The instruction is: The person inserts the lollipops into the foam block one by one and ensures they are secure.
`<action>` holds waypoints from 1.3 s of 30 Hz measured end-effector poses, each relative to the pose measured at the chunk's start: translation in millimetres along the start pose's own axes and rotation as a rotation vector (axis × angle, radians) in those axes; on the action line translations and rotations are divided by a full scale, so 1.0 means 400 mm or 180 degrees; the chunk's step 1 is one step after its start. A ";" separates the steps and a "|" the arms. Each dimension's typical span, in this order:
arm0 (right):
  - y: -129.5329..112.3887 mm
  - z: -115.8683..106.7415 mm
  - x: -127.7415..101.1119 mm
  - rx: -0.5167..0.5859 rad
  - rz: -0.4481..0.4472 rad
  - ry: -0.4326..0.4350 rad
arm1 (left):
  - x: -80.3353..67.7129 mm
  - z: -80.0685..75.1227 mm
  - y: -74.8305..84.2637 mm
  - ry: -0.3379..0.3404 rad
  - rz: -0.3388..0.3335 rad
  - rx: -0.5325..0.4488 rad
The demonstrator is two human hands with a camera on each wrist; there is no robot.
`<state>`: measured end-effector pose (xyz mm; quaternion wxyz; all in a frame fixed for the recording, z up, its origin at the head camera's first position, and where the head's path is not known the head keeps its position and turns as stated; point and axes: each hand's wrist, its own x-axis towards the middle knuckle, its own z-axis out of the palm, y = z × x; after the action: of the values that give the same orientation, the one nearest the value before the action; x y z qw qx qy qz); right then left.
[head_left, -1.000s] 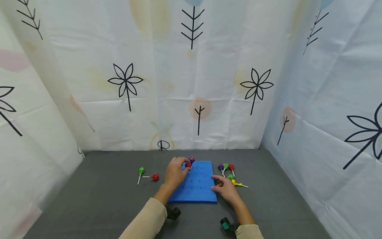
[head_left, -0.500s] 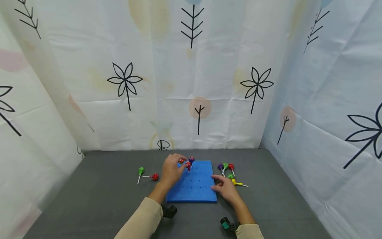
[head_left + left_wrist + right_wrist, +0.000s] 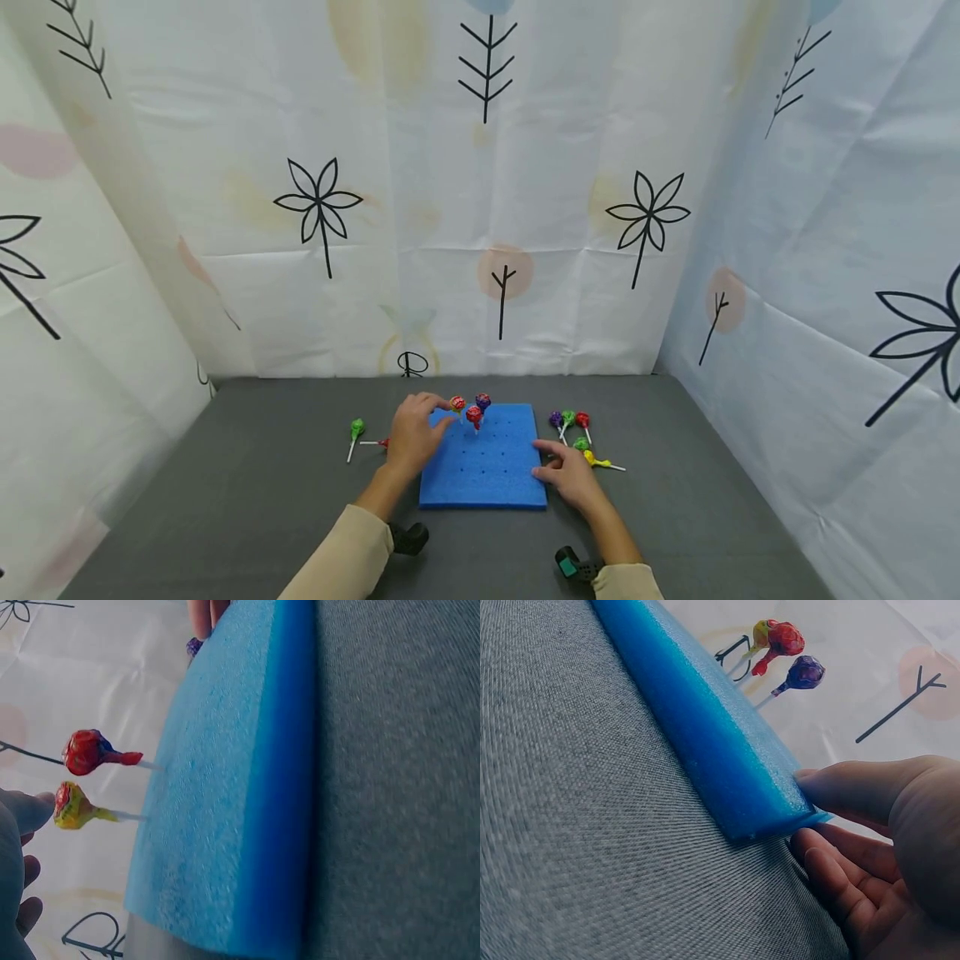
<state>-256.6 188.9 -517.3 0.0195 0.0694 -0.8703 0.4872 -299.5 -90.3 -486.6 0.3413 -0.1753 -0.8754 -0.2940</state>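
Note:
A blue foam board (image 3: 483, 467) with rows of small holes lies on the grey table. Three lollipops stand in its far left part: a red-and-yellow one (image 3: 457, 403), a red one (image 3: 473, 413) and a purple one (image 3: 483, 402). My left hand (image 3: 414, 432) hovers at the board's left edge with relaxed fingers and holds nothing. In the left wrist view its fingertips (image 3: 34, 810) are just beside the red-and-yellow lollipop (image 3: 69, 806). My right hand (image 3: 564, 473) rests against the board's right edge. There a finger (image 3: 855, 787) lies on the board's (image 3: 705, 720) corner.
Two loose lollipops lie left of the board, a green one (image 3: 356, 429) and a red one (image 3: 386, 443) partly behind my left hand. Several more lie to the right, among them purple (image 3: 554, 418), green (image 3: 567, 416) and yellow (image 3: 588, 457). Patterned curtains close in three sides.
My left hand has let go of the red-and-yellow lollipop, which now stands in the board, and has drawn back to the left. The right hand has stayed put.

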 end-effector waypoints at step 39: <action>-0.002 0.002 -0.003 0.0015 0.0029 0.0010 | -0.086 -0.099 -0.165 -0.1078 -0.0735 0.0007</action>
<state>-255.4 187.8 -517.1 0.0185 0.0648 -0.8694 0.4894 -289.1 -169.7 -513.4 0.1535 -0.1204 -0.9349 -0.2965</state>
